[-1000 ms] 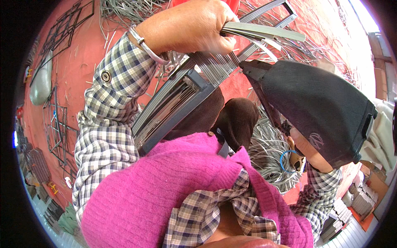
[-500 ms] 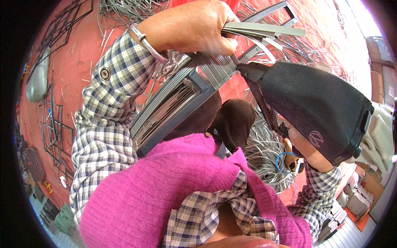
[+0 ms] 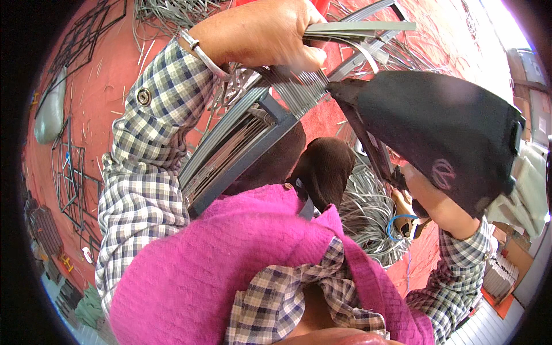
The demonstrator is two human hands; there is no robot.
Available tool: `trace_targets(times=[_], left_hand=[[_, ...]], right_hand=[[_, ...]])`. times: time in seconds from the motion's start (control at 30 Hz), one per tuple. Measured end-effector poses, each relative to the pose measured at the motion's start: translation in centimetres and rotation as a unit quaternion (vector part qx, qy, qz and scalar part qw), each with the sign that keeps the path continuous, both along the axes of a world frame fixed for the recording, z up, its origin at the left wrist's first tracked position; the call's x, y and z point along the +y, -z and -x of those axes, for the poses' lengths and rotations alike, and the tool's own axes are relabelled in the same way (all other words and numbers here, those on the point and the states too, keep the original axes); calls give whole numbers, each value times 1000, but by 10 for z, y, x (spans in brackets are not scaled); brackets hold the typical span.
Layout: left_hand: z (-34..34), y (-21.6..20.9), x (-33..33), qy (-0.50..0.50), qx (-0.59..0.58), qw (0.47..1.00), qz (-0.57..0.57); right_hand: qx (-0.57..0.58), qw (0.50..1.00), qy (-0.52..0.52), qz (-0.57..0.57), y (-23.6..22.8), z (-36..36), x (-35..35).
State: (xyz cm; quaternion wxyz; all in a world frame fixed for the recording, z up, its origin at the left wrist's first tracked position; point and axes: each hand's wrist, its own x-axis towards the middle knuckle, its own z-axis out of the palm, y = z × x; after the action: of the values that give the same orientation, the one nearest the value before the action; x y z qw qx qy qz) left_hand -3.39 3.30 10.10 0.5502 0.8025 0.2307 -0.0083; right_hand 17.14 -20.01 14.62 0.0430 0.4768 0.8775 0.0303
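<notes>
My left hand (image 3: 259,34) is raised at the top of the view, closed around the flat bars of a grey metal wire frame (image 3: 230,149). The frame slants down across my lap, its thin wires packed side by side. My right hand (image 3: 428,198) at the right grips the handle of a black hand-held shield (image 3: 437,126). The shield's pointed corner lies close to the frame just below my left hand. A checked sleeve with a bangle at the wrist covers my left forearm, and a pink knitted top fills the lower middle.
The floor (image 3: 103,98) is red. Loose grey wire rods lie heaped at the top (image 3: 172,11) and beside my right knee (image 3: 371,221). Dark wire grids (image 3: 72,172) and a grey sack (image 3: 49,115) lie at the left. A blue ring (image 3: 399,225) sits near my right hand.
Both hands keep their grip. The frame and the black shield have shifted only slightly in the view.
</notes>
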Motion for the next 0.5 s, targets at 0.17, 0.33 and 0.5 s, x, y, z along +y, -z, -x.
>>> trace_targets(times=[0.17,0.33,0.5], left_hand=[[1,7,8,53,-39,996,-62],[4,23,13,-14,-35,991,-128],[8,38,15,-128,-95,980,-117]], right_hand=[[202,961,180,61,3,2,0],[318,841,437,13,11,-32,-20],[83,813,570,-82,59,-133,-54]])
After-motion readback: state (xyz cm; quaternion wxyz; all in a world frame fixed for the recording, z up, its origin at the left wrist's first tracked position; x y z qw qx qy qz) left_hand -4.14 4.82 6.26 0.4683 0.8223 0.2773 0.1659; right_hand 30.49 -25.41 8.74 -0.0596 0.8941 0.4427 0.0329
